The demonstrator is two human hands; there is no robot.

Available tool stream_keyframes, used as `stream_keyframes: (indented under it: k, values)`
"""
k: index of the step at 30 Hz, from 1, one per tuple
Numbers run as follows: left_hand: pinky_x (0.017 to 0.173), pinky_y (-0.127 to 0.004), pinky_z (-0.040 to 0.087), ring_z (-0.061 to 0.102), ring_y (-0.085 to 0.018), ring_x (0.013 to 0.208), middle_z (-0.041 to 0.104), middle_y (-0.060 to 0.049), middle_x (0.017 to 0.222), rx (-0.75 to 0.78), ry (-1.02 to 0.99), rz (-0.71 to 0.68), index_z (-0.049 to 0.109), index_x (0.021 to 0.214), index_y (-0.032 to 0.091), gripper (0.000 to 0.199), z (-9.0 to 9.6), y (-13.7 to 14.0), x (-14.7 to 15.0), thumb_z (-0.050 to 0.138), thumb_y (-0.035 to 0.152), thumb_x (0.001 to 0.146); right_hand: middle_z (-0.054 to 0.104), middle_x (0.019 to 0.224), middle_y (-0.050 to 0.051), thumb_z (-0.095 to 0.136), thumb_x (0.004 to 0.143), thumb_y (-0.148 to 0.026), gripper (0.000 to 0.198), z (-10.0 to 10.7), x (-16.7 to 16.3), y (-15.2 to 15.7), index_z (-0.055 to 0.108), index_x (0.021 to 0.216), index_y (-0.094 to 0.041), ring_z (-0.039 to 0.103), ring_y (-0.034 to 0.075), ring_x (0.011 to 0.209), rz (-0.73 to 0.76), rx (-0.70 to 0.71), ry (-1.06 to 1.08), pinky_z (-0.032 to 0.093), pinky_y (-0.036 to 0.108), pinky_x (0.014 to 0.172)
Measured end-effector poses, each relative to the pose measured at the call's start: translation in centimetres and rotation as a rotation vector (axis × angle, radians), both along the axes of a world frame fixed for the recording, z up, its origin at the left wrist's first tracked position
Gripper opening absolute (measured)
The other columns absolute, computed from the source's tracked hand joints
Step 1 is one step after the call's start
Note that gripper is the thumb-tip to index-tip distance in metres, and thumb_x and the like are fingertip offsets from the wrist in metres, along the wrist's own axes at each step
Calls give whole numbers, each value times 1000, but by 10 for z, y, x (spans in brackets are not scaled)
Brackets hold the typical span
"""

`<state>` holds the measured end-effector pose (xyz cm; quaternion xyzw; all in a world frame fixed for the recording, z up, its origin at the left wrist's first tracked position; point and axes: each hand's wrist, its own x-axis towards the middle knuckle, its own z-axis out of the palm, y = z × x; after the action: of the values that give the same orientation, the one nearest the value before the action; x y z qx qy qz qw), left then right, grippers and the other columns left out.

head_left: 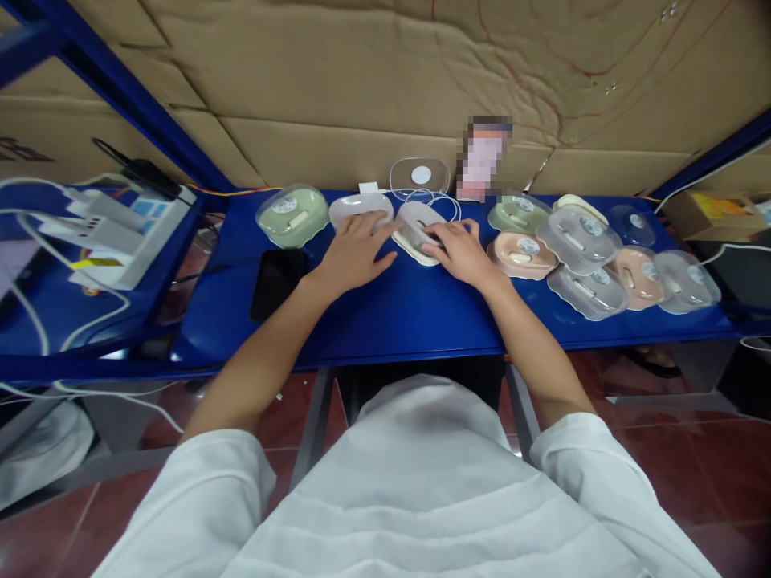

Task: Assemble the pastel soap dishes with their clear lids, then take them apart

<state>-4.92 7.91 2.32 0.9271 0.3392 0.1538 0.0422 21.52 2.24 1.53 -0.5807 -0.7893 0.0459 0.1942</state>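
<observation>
My left hand (357,250) reaches over the near rim of a shallow, pale rounded dish (343,210), fingers spread and thumb held away. Its fingertips overlap the dish; whether they press on it I cannot tell. My right hand (463,249) has thumb and fingers closed at the right side of a light grey dish (415,221). Under that dish shows the edge of a cream-coloured piece (415,250). Behind both dishes, a clear lid (401,178) with a round white sticker leans by the cardboard. A white cable (454,210) curls between the lid and the grey dish.
A green lidded box (293,217) and a black phone (277,282) lie left on the blue table (397,321). Several clear-lidded boxes (579,239) are piled at right. A blurred-out upright item (482,160) stands behind. Chargers and cables (105,225) crowd the far left.
</observation>
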Motion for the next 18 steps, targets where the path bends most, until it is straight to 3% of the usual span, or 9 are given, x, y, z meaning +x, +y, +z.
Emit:
stream_keyframes:
  k: [4, 9, 14, 18]
  values:
    - [129, -67, 25, 49, -44, 151, 52, -20, 164, -6, 24, 175, 46, 165, 23, 67, -9, 12, -10, 58, 43, 103, 71, 145, 16, 29, 116, -50, 51, 4, -1, -1, 63, 143, -22, 57, 36, 138, -49, 68, -16, 27, 59, 123]
    - [128, -66, 27, 53, -44, 147, 55, -21, 161, -13, 29, 200, 49, 163, 21, 64, -12, 16, -12, 55, 43, 103, 71, 143, 18, 26, 116, -46, 54, 4, 6, 2, 64, 142, -19, 55, 38, 138, -157, 93, -27, 26, 64, 122]
    - [132, -59, 24, 39, -37, 160, 45, -17, 172, -19, -8, -32, 54, 159, 22, 56, -10, 12, -5, 49, 38, 106, 74, 134, 20, 21, 116, -50, 59, -2, 11, 6, 64, 140, -17, 58, 39, 133, -267, 99, -16, 31, 64, 119]
    - [127, -59, 30, 54, -35, 147, 64, -15, 154, -69, 11, -204, 69, 140, 23, 42, -10, 4, 5, 52, 37, 104, 76, 131, 18, 19, 115, -59, 65, -4, 12, 7, 66, 135, -20, 61, 39, 127, -288, 155, 41, 39, 62, 113]
